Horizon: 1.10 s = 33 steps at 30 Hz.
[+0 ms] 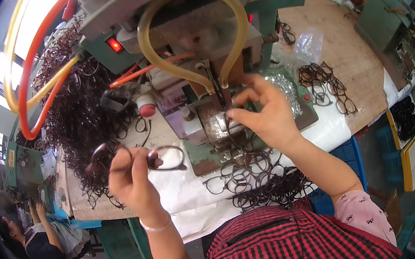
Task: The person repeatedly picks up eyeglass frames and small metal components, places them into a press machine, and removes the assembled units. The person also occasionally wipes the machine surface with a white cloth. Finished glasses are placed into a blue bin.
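Observation:
My left hand (136,187) is closed on a dark eyeglass frame (183,158), one round rim sticking out to the right of my fingers. At the green press machine (206,129), my right hand (272,116) pinches another dark eyeglass frame (230,133) beneath the tool head, its thumb and forefinger by the metal fixture. Parts of that frame are hidden behind the fingers and the fixture. A looped yellowish hose (142,31) arches over the machine's head. Several eyeglass frames (216,185) lie along the bench edge below the fixture.
A big heap of dark eyeglass frames (71,94) fills the left of the bench, with more frames (323,80) at right. Metal shavings (285,86) cover the machine's base. A red button (147,110) stands left of the fixture. Another person (47,239) sits at far left.

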Motion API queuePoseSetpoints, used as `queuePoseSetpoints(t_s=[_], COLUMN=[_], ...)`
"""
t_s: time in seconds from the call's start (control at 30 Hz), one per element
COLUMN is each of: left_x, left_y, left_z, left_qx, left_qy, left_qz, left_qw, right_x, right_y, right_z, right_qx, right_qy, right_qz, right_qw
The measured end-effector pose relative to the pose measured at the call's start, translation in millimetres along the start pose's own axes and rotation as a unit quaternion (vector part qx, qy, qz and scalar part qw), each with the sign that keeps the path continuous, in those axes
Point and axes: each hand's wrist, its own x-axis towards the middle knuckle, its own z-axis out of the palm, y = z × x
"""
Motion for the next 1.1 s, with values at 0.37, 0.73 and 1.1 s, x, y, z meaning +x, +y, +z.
queuePoseSetpoints(t_s=[0.37,0.73,1.1], left_x=[6,-26,-32], left_y=[39,29,33], left_z=[56,36,28], left_qx=[-0.127,-0.288,-0.308], left_qy=[-0.117,-0.28,-0.239], left_qz=[-0.004,-0.318,-0.296], left_qw=[0.985,0.859,0.872], right_x=[-31,-65,-71], right_y=[-19,-39,-37], right_z=[8,12,14], right_qx=[-0.018,-0.13,-0.178], right_qy=[0.026,-0.093,-0.157], right_qz=[-0.014,-0.319,-0.394], right_qw=[0.999,0.934,0.888])
